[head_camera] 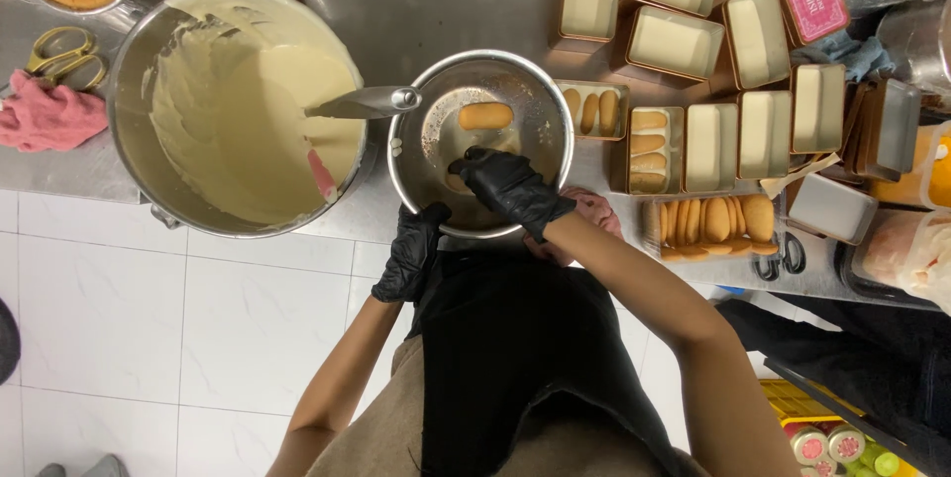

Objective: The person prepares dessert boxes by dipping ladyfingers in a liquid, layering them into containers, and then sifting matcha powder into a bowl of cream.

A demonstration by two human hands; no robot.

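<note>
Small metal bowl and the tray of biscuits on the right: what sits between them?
In the head view, a pink cloth lies between the small metal bowl and the tray of biscuits.

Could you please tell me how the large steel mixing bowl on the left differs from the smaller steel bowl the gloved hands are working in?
The large steel mixing bowl is wider and holds a thick mass of pale cream with a spatula resting in it. The smaller steel bowl holds only shallow liquid and an oblong sponge finger biscuit. The right hand reaches into the smaller bowl and the left hand is at its rim; neither touches the large one. Both are round, shiny metal, side by side.
</note>
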